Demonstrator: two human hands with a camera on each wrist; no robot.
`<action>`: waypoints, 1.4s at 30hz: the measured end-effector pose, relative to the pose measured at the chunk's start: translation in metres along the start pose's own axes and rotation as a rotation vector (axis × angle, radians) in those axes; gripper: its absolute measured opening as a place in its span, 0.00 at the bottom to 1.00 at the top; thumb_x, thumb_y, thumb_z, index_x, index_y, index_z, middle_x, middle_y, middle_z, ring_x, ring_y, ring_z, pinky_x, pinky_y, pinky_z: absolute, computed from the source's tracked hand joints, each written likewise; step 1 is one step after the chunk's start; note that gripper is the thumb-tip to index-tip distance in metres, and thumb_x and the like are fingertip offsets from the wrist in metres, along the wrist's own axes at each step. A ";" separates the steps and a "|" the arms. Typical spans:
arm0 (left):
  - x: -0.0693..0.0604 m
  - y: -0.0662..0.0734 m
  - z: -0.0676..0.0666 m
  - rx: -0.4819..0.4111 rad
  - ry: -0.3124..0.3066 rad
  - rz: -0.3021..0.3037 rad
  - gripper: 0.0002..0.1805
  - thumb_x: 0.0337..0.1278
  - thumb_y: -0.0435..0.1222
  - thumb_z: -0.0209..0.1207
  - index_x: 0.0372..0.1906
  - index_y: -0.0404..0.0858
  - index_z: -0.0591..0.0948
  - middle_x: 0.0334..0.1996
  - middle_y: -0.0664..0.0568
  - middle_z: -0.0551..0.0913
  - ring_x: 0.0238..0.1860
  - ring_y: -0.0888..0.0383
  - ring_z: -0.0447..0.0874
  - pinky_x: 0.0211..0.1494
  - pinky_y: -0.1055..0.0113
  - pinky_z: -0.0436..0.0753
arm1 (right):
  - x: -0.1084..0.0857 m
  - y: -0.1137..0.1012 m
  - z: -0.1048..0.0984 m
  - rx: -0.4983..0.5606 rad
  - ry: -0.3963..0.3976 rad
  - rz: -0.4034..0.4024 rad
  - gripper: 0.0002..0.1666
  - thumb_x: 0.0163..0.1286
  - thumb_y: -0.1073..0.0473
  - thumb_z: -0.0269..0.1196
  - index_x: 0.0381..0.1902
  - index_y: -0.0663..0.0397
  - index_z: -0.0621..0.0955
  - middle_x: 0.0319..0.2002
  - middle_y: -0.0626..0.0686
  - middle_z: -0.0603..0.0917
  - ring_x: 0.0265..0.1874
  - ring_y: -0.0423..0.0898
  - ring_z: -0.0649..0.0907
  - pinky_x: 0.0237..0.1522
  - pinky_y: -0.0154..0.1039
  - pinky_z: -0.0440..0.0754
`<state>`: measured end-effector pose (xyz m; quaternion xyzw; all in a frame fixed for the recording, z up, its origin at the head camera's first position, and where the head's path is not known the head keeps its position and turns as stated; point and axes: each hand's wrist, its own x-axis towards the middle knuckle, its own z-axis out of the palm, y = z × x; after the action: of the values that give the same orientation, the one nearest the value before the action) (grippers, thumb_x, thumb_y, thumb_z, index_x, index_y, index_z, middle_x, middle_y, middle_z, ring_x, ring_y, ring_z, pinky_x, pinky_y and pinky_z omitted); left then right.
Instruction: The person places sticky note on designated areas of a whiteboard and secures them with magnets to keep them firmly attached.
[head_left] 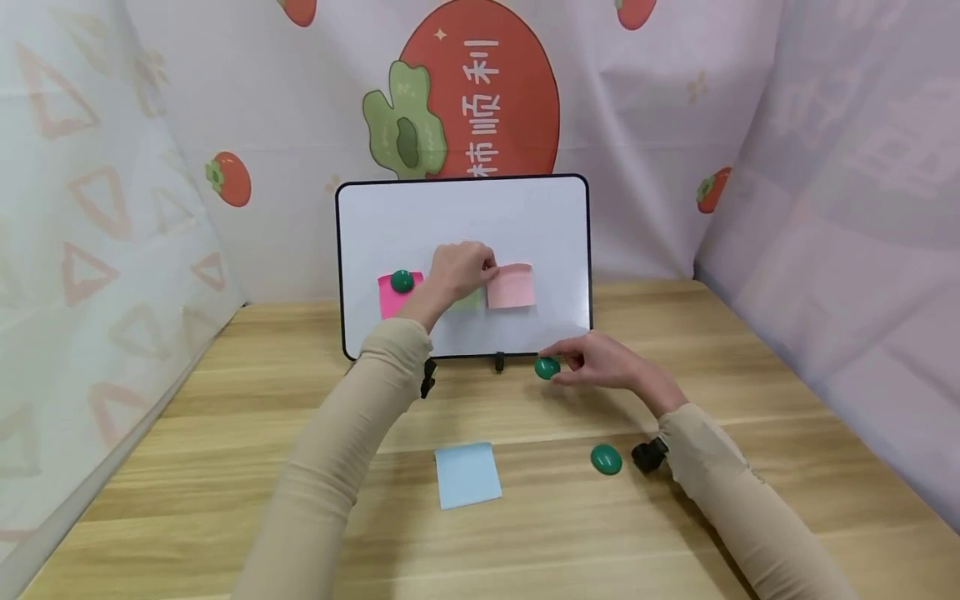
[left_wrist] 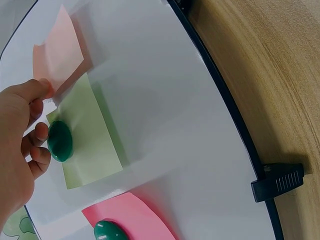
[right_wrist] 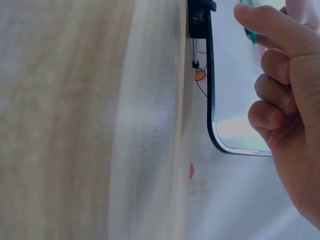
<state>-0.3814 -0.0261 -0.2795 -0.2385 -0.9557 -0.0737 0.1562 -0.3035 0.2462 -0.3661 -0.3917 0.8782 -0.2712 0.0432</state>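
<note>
A whiteboard (head_left: pixel 555 225) with a black frame stands upright at the back of the table. My left hand (head_left: pixel 461 271) pinches the upper left corner of a pale pink sticky note (head_left: pixel 511 287) against the board. Just beside these fingers, a green oval magnet (left_wrist: pixel 60 141) sits on a light green sticky note (left_wrist: pixel 92 135). Farther left, another green magnet (head_left: pixel 402 281) lies over a bright pink sticky note (head_left: pixel 396 302). Between thumb and fingertips, my right hand (head_left: pixel 600 362) holds a green magnet (head_left: pixel 547 368) in front of the board's lower right edge.
A blue sticky note (head_left: pixel 468 476) lies on the wooden table (head_left: pixel 225 467). To its right rests one more green magnet (head_left: pixel 606 459). Black clips (head_left: pixel 499 362) grip the board's lower edge. Printed cloth (head_left: pixel 637 125) hangs behind and at both sides.
</note>
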 end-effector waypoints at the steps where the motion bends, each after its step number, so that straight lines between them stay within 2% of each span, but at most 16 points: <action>1: 0.000 0.000 0.001 0.007 -0.002 0.001 0.11 0.68 0.45 0.58 0.37 0.45 0.88 0.34 0.55 0.87 0.32 0.58 0.79 0.35 0.62 0.78 | 0.001 0.000 0.000 -0.003 0.007 0.000 0.22 0.63 0.53 0.71 0.55 0.47 0.84 0.23 0.42 0.73 0.23 0.39 0.72 0.27 0.32 0.70; 9: 0.001 0.000 0.003 0.051 0.001 0.007 0.10 0.68 0.45 0.59 0.35 0.46 0.87 0.33 0.56 0.86 0.31 0.58 0.80 0.34 0.62 0.78 | 0.011 0.003 -0.004 -0.043 0.089 -0.047 0.22 0.62 0.56 0.72 0.54 0.53 0.85 0.20 0.42 0.70 0.21 0.37 0.69 0.25 0.30 0.67; 16: 0.001 0.000 0.003 0.065 -0.010 0.013 0.11 0.68 0.45 0.58 0.36 0.46 0.87 0.33 0.56 0.86 0.31 0.58 0.79 0.35 0.62 0.78 | 0.027 -0.001 -0.013 -0.121 0.175 -0.063 0.22 0.63 0.56 0.72 0.55 0.51 0.84 0.20 0.43 0.70 0.21 0.39 0.69 0.26 0.32 0.66; 25: 0.000 0.002 0.004 0.081 -0.020 0.001 0.10 0.69 0.45 0.58 0.35 0.46 0.86 0.32 0.56 0.85 0.30 0.59 0.78 0.35 0.63 0.78 | 0.050 -0.005 -0.023 -0.185 0.267 -0.136 0.24 0.61 0.59 0.72 0.56 0.56 0.83 0.19 0.45 0.71 0.20 0.39 0.69 0.26 0.32 0.67; 31: 0.001 0.005 0.001 0.094 -0.030 0.012 0.11 0.69 0.43 0.57 0.35 0.45 0.86 0.32 0.56 0.85 0.30 0.58 0.79 0.35 0.63 0.79 | 0.060 -0.008 -0.036 -0.199 0.344 -0.132 0.26 0.60 0.60 0.73 0.57 0.57 0.82 0.17 0.47 0.71 0.19 0.41 0.67 0.25 0.34 0.65; 42: 0.005 0.007 -0.001 0.165 -0.049 0.040 0.12 0.69 0.45 0.57 0.37 0.45 0.87 0.33 0.55 0.86 0.32 0.58 0.82 0.39 0.61 0.82 | 0.082 -0.006 -0.045 -0.289 0.404 -0.099 0.26 0.63 0.56 0.71 0.60 0.52 0.81 0.18 0.48 0.72 0.19 0.43 0.69 0.24 0.34 0.67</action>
<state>-0.3818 -0.0178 -0.2762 -0.2455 -0.9571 0.0143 0.1531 -0.3690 0.2041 -0.3140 -0.3741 0.8784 -0.2176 -0.2029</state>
